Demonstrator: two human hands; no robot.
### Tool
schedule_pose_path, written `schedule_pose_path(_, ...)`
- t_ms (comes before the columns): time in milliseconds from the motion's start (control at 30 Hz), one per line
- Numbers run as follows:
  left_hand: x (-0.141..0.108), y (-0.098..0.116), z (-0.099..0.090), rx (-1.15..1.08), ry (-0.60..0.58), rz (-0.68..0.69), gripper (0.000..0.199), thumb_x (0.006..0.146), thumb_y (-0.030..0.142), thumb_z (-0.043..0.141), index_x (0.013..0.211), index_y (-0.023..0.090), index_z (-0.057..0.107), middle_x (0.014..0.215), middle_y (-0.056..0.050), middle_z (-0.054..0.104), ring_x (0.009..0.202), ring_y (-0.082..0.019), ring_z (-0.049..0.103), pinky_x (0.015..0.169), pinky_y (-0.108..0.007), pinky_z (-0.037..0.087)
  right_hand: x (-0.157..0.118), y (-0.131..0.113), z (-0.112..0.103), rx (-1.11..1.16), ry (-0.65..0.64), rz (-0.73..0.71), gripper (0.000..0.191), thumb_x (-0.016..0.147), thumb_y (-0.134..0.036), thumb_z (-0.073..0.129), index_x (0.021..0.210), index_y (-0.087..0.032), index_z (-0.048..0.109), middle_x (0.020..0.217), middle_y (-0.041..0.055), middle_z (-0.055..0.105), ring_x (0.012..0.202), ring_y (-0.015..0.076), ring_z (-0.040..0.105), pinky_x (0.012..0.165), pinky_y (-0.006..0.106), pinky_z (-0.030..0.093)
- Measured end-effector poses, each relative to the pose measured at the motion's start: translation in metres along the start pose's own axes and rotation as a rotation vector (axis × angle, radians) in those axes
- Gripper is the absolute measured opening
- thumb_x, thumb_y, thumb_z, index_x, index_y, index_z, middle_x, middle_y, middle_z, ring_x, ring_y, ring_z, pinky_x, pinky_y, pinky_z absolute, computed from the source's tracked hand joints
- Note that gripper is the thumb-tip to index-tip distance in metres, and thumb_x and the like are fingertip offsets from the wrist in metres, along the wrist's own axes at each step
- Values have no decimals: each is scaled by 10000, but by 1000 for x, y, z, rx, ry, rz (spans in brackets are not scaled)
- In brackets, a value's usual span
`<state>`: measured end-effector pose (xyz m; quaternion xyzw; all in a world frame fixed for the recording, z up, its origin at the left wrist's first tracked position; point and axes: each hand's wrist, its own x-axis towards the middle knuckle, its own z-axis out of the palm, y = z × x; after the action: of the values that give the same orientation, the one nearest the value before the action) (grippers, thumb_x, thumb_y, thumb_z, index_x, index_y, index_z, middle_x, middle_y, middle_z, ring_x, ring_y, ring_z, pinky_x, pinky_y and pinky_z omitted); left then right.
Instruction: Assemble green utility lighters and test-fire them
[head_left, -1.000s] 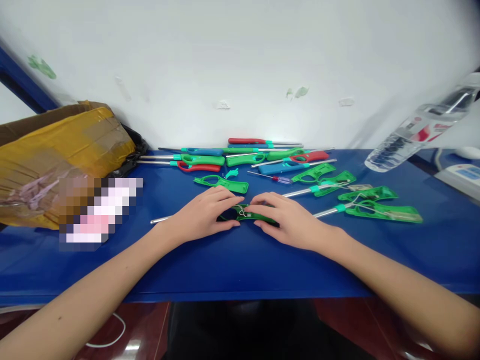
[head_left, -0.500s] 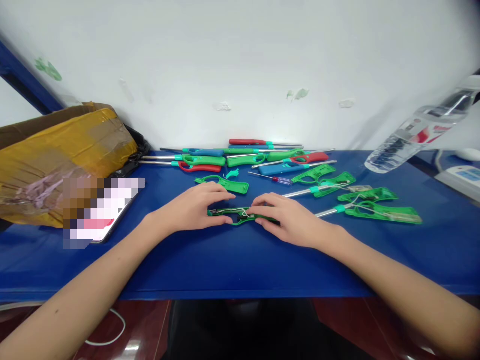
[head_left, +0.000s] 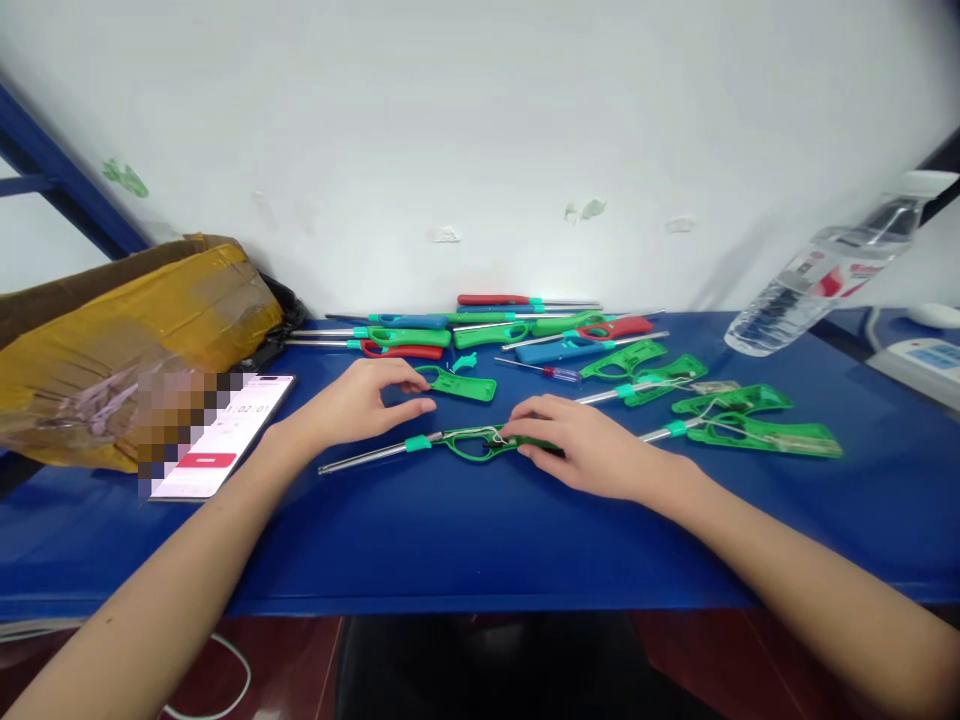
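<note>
An opened green long-neck lighter [head_left: 472,448] lies in front of me, its metal rod pointing left and a pale wire showing inside. My right hand [head_left: 577,440] grips its handle end between thumb and fingers, hiding that part. My left hand [head_left: 375,400] is above the rod, thumb and fingers apart, fingertips at the left end of a loose green handle half [head_left: 469,387]. Whether they touch it, I cannot tell. A small teal trigger piece [head_left: 464,362] lies just behind that half. A screwdriver [head_left: 551,371] with a clear purple-and-red handle rests farther right.
Several whole lighters [head_left: 409,337] in green, red and blue lie along the wall. More opened green lighters [head_left: 765,436] are at right. A water bottle [head_left: 817,275] and a white device [head_left: 926,350] stand beyond. At left are a taped carton [head_left: 150,340] and a phone [head_left: 225,440].
My left hand has left the front of the opened lighter and shifted up and left to the loose handle half, uncovering the rod. My right hand stays on the lighter. The view tilts slightly.
</note>
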<state>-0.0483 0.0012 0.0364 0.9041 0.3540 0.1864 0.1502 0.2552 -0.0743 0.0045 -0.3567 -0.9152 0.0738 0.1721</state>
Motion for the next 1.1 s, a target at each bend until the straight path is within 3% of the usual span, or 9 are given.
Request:
schedule_pose_path(167,-4,-5,-11,-67,-316,-103,385,720,546,756,862,191,716,800,-27,692,715,-165,615,633,-265,495,1,0,1,9,12,-10,278,981,-237,482,1195,-212,658,1176,104,646,1027,237,640,884,419,544)
schedule_pose_path(333,-3,4,-3,-86,-374,-95,311,737,486,750,868,205,717,750,-3,655,651,-140,573,568,-241,447,1,-1,1,8,19,-7,274,977,-234,490,1188,-215,663,1171,106,651,1025,240,645,879,417,547)
schedule_pose_path(500,-2,5,6,-97,-314,-38,247,813,446,698,865,205,710,794,-13,666,666,-136,576,588,-245,447,1,-1,0,1,22,-2,273,973,-236,498,1188,-222,666,1163,103,656,1016,239,655,868,407,558)
schedule_pose_path(800,-1,4,7,-74,-232,-6,326,822,486,695,972,197,701,929,-47,699,758,-163,615,661,-268,495,3,-1,0,-11,22,-1,276,970,-250,512,1195,-215,667,1166,108,656,1010,241,658,862,407,560)
schedule_pose_path(1000,27,-1,16,2,131,-7,338,919,454,570,1068,169,672,1044,-82,703,823,-181,640,750,-307,518,3,-1,0,10,43,-11,267,958,-230,529,1183,-217,671,1146,104,663,1001,232,659,850,393,560)
schedule_pose_path(1100,54,-5,22,140,127,1,325,914,389,579,1117,150,666,1015,-93,707,811,-197,648,783,-337,512,3,-1,0,30,50,-12,263,954,-225,536,1177,-212,674,1138,104,665,1000,230,655,853,394,560)
